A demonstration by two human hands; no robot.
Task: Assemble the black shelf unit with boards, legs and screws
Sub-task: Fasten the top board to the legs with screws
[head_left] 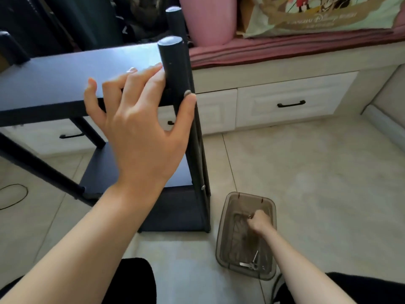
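Pale floor tiles (pixel 306 172) lie under me. My left hand (pixel 140 128) rests spread on the top board (pixel 65 80) of the black shelf unit (pixel 182 207), thumb and fingers loosely around a leg (pixel 175 69). My right hand (pixel 259 222) reaches into a brown plastic bin (pixel 225 233), fingers curled on a small screw (pixel 249 216). Metal tools (pixel 252 263) lie at its near end.

— Shelf unit (pixel 65 69) cut off at the left edge; lower board (pixel 96 172) partly hidden behind the left hand (pixel 140 128)

— Right hand (pixel 258 221) down in the plastic bin (pixel 223 238), pinching something too small to name. Small metal parts (pixel 252 263) at the bottom, blurred
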